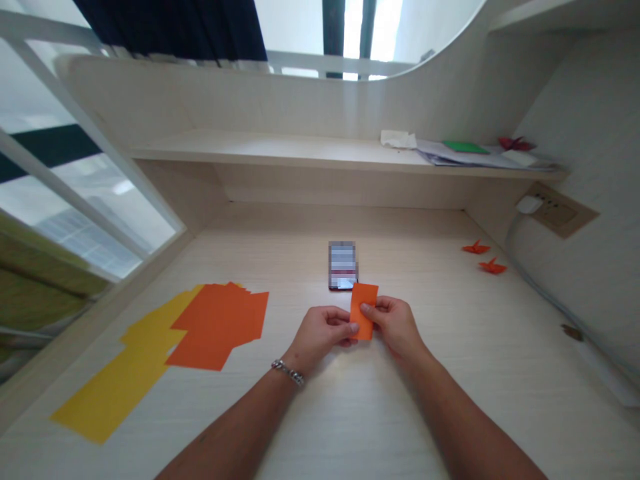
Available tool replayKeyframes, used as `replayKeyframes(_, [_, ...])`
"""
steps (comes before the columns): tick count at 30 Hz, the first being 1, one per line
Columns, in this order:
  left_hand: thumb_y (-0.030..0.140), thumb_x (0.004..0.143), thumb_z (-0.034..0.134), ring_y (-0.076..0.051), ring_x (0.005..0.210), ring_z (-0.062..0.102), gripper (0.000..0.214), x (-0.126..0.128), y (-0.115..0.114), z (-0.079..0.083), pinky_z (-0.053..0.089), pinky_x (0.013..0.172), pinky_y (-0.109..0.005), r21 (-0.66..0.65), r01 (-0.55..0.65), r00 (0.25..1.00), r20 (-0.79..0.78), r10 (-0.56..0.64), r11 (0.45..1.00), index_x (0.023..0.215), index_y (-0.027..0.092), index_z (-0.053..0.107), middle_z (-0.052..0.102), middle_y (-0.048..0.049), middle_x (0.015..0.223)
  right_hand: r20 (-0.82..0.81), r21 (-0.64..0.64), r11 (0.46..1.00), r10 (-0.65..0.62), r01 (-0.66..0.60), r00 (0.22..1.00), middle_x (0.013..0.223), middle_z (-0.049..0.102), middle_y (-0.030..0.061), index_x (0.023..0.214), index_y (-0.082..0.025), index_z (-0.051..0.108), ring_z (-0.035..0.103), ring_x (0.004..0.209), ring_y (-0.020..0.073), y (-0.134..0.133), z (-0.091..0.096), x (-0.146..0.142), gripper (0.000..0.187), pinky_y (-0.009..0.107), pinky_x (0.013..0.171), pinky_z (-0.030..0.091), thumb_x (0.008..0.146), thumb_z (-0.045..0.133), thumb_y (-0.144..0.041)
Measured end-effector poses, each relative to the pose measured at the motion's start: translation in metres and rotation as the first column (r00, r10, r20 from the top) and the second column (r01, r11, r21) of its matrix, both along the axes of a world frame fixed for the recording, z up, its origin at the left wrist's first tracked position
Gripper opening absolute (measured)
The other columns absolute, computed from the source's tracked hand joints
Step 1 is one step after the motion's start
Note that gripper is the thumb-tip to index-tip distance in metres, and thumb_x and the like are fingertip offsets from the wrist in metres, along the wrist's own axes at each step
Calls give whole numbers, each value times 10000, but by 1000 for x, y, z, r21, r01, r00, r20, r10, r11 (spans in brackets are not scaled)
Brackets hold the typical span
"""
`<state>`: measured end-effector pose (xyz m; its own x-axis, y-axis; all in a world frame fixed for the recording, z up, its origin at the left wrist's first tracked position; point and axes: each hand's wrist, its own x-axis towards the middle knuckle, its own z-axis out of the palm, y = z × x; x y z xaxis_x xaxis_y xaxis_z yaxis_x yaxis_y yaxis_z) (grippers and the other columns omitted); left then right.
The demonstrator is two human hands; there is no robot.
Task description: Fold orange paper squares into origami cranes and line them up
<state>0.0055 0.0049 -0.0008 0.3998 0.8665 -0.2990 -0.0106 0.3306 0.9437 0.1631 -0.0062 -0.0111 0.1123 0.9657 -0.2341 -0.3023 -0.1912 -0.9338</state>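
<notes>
Between my two hands an orange folded paper point(364, 312) is held upright, a narrow rectangle, a little above the desk. My left hand point(327, 329) pinches its lower left edge between thumb and fingers. On the right side, my right hand point(395, 320) grips it with the thumb lying across the front. Just behind the paper lies a phone point(343, 263) with its screen lit and blurred. The fingers behind the paper are partly hidden.
Left of my hands, orange paper sheets point(225, 320) overlap yellow sheets point(115, 380). Two folded orange paper cranes point(476, 247) sit at the right, near a cable point(540, 287) from a wall socket point(560, 210). A shelf point(280, 150) with papers point(480, 157) runs above the desk.
</notes>
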Motion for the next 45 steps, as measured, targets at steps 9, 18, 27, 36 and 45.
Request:
replayKeyframes(9, [318, 682, 744, -153, 528, 647, 261, 1, -1, -1, 513, 545, -263, 3, 19, 1000, -23, -19, 1000, 780, 88, 670, 693, -91, 627, 51, 21, 1000, -1, 0, 999, 751, 735, 104, 787, -117, 706, 670, 624, 215, 2, -5, 2, 383, 323, 604, 532, 533, 813, -383])
replayKeyframes(18, [289, 670, 737, -149, 490, 637, 217, 1, 0, -4, 493, 502, -243, -36, -33, 999, -36, 32, 999, 711, 98, 643, 667, -63, 576, 161, 68, 996, -60, 50, 985, 815, 739, 133, 848, -109, 716, 689, 708, 256, -1, -6, 0, 381, 353, 636, 547, 585, 788, -376])
replayKeyframes(27, [286, 698, 717, -134, 482, 613, 204, 1, 0, 0, 475, 477, -228, 76, -88, 993, -72, 93, 993, 736, 103, 637, 645, -39, 566, 96, -6, 1000, 23, -23, 995, 742, 724, 97, 770, -118, 710, 653, 619, 199, 0, -5, -1, 329, 304, 583, 523, 634, 753, -415])
replayKeyframes(36, [271, 710, 704, -114, 466, 592, 186, 0, 2, -1, 467, 460, -203, 119, -132, 986, -86, 142, 984, 748, 97, 648, 651, -44, 562, 228, -17, 1000, 29, -26, 973, 630, 683, 68, 707, -113, 686, 589, 501, 143, 0, -7, -2, 363, 239, 471, 449, 659, 720, -472])
replayKeyframes(45, [288, 700, 718, -126, 489, 612, 220, -1, 6, -5, 483, 466, -210, 93, -175, 981, -66, 182, 980, 766, 94, 636, 650, -50, 594, 245, -55, 996, 81, -70, 966, 544, 640, 45, 718, -112, 677, 536, 429, 107, 0, -6, -4, 337, 210, 424, 398, 684, 707, -446])
